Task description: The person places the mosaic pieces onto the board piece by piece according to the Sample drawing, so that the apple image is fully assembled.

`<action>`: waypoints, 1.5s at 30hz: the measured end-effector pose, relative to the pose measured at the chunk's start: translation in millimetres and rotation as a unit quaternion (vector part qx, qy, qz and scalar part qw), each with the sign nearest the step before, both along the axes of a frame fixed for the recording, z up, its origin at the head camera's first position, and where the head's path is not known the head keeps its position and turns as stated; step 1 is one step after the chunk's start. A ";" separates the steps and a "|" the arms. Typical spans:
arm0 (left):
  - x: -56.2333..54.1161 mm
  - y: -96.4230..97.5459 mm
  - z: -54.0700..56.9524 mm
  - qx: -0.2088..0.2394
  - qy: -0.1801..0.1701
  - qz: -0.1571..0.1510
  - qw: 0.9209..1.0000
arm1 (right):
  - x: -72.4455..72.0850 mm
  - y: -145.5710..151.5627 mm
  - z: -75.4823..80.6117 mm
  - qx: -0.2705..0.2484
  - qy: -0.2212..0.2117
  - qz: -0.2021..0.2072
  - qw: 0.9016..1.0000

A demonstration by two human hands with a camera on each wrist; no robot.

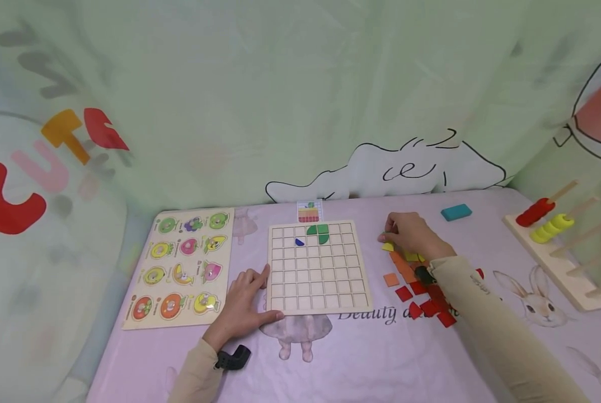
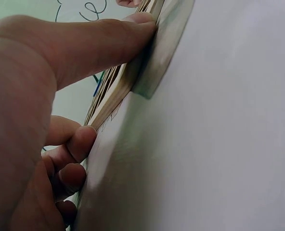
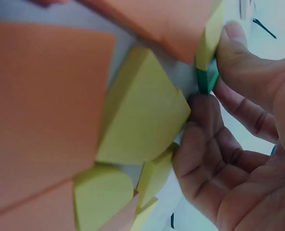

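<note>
A wooden grid board (image 1: pixel 319 274) lies mid-table, with green pieces (image 1: pixel 323 229) and one small blue piece (image 1: pixel 300 242) in its upper cells. My left hand (image 1: pixel 246 302) grips the board's near-left corner, thumb along the near edge and fingers at the left edge. Over a pile of coloured pieces to the right, my right hand (image 1: pixel 411 232) pinches a small green piece (image 3: pixel 209 79) between thumb and fingers. Close by its thumb is a yellow piece (image 3: pixel 211 38). Orange pieces (image 1: pixel 403 267) and red pieces (image 1: pixel 430 307) spread below that hand, partly hidden by the sleeve.
A small pattern card (image 1: pixel 309 211) sits behind the board. To the left is a fruit puzzle board (image 1: pixel 179 266). A teal block (image 1: pixel 456 212) lies at the back right, and a wooden peg rack (image 1: pixel 557 266) with red and yellow beads stands along the right side.
</note>
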State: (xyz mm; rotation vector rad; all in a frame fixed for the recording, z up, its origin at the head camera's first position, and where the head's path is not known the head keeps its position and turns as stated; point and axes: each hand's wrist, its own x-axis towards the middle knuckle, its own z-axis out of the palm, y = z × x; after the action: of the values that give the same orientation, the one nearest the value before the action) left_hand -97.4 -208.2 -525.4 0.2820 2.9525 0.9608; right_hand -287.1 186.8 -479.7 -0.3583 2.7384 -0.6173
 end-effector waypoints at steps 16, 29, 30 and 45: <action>0.5 0.3 2.2 0.000 -0.005 0.000 1.000 | -4.1 3.5 -6.0 -0.075 0.076 -0.024 0.994; 0.6 0.2 0.9 -0.004 -0.001 0.002 1.000 | -2.3 -28.4 -5.5 -0.233 0.049 -0.044 0.970; 0.6 0.2 0.8 -0.003 -0.002 0.002 1.000 | -2.2 -33.5 -5.9 -0.240 0.046 -0.041 0.969; -0.6 -2.2 -0.2 0.008 0.007 -0.007 1.000 | -1.3 -111.9 -4.6 -0.189 0.068 0.144 0.969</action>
State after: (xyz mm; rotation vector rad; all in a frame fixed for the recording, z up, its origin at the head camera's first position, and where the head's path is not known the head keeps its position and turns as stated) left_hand -98.0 -210.5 -525.5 0.3097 2.9523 0.9847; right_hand -288.3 74.9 -484.3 -0.8992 2.6078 -1.0633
